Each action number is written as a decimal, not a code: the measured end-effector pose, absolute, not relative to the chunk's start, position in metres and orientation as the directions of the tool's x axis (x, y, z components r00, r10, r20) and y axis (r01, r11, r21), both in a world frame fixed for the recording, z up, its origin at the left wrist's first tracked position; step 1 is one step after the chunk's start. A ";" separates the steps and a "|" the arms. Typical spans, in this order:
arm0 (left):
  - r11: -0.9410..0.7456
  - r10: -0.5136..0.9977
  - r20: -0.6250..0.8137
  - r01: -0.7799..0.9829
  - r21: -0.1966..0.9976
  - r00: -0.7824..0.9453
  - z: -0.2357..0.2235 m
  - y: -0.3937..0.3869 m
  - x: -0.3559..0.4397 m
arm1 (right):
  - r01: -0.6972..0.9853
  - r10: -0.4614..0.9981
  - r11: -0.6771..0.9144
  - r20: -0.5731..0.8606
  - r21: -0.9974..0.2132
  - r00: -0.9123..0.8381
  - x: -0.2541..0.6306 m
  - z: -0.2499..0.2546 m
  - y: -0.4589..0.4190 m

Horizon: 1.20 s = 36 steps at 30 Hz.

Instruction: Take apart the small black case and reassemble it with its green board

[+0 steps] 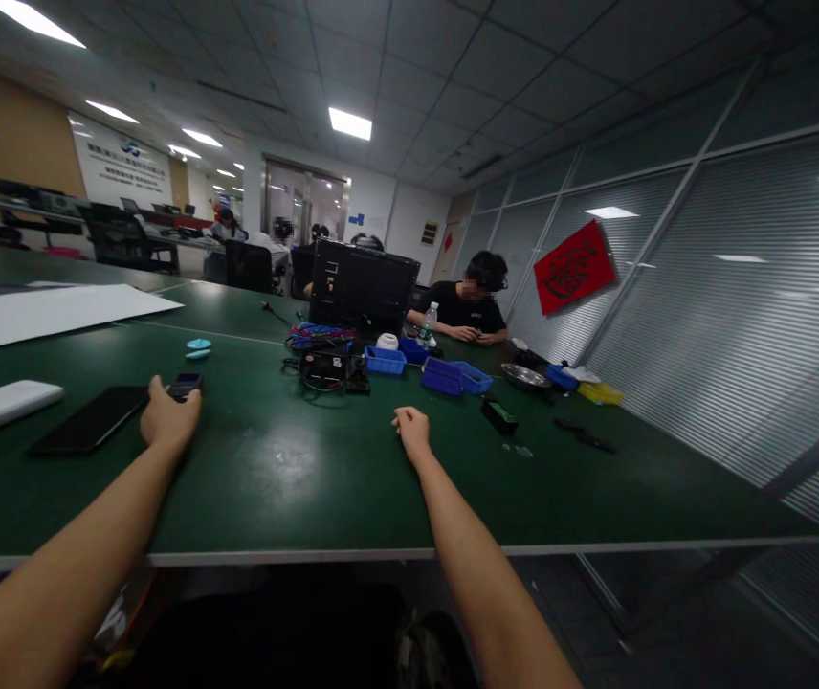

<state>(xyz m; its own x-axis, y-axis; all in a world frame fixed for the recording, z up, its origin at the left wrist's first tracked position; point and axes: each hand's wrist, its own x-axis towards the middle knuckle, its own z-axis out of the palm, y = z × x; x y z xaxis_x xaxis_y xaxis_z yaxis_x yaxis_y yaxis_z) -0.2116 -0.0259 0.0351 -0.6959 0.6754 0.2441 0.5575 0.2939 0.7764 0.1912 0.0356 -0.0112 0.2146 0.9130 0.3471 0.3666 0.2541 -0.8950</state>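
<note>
Green tabletop (pixel 338 517) spreads across this office, with a black monitor (pixel 363 285) standing on it and a person in black (pixel 461 308) seated at the far edge. As the head camera shows it, the left hand (pixel 171 416) is in from the near edge, toward the table's left end, its thumb and fingers about a small dark device (pixel 186 385); whether they clasp it or only touch it, I cannot tell. Most of what shows of that device lies beyond the fingertips, toward the far edge, with a black slab (pixel 90 421) just left of the hand. For a sure hold, I'd set thumb and fingers on opposite sides of the device and keep the knuckles off the slab's corner. Closer to the middle of the table, the right hand (pixel 411 431) is loosely curled, nothing visible in it
</note>
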 end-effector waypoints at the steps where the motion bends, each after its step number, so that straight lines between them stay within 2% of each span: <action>1: 0.320 0.672 0.241 0.568 0.758 -0.700 0.036 -0.026 -0.210 | 0.370 0.913 0.256 0.349 -0.893 0.211 0.191 -0.011 0.036; 3: 0.373 0.662 0.239 0.589 0.717 -0.710 0.037 -0.026 -0.202 | 0.376 0.914 0.256 0.350 -0.891 0.207 0.191 -0.010 0.036; 6: 0.349 0.732 0.241 0.654 0.671 -0.638 0.040 -0.028 -0.184 | 0.377 0.916 0.250 0.344 -0.892 0.206 0.190 -0.009 0.035; 14: 0.166 0.925 0.212 0.836 0.522 -0.315 0.029 -0.017 -0.120 | 0.374 0.915 0.240 0.337 -0.896 0.221 0.189 -0.011 0.037; 17: 0.080 0.957 0.204 0.860 0.503 -0.208 0.028 -0.015 -0.084 | 0.363 0.918 0.224 0.321 -0.905 0.233 0.188 -0.011 0.038; 21: -0.052 0.983 0.174 0.826 0.561 -0.056 0.025 -0.014 -0.026 | 0.359 0.920 0.223 0.317 -0.906 0.229 0.188 -0.010 0.037; 25: -0.224 0.969 0.235 0.693 0.685 0.081 0.011 -0.009 0.015 | 0.422 0.903 0.238 0.359 -0.875 0.235 0.189 -0.006 0.031; 29: -0.223 0.960 0.278 0.500 0.837 -0.037 -0.004 -0.001 0.021 | 0.549 0.871 0.304 0.460 -0.779 0.170 0.179 0.004 0.014; 32: -0.205 0.942 0.280 0.343 0.916 -0.184 -0.007 0.004 0.012 | 0.694 0.887 0.301 0.459 -0.654 0.046 0.160 0.009 0.001; 36: -0.151 0.933 0.225 0.261 0.953 -0.281 -0.006 0.006 0.002 | 0.831 0.915 0.265 0.400 -0.488 -0.057 0.140 0.009 -0.008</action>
<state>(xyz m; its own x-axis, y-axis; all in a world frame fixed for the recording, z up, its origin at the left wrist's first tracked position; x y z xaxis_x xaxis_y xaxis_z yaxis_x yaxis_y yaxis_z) 0.0020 0.0064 -0.0059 -0.2805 0.9331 0.2250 0.2610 -0.1514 0.9534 0.1403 -0.0084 0.0091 -0.0570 0.9147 0.4001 0.8313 0.2654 -0.4883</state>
